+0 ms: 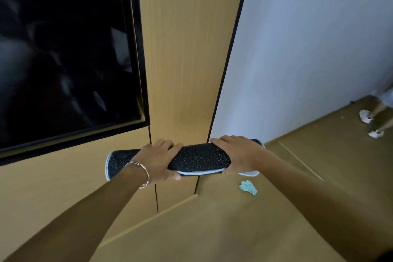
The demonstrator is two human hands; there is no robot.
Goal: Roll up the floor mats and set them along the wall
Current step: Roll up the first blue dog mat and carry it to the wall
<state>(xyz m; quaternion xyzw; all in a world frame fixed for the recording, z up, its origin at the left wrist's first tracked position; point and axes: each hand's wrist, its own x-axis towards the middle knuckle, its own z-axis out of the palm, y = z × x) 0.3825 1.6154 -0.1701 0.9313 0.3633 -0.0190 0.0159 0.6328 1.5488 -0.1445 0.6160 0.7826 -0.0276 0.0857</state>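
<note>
Head view: rolled mat (pixel 197 158), dark with pale edge, held level in air in front of wood panel (pixel 187 49), near white wall (pixel 308 49). Grip of left hand (pixel 158 160) curled round left part of roll, grip of right hand (pixel 236 155) round right part. Judgement: rolling finished, carrying step. Next move calls for lowering roll to floor (pixel 212 229) along wall, loose edge kept tucked under.

Teal scrap (pixel 248 187) on tan floor (pixel 212 232)
</note>
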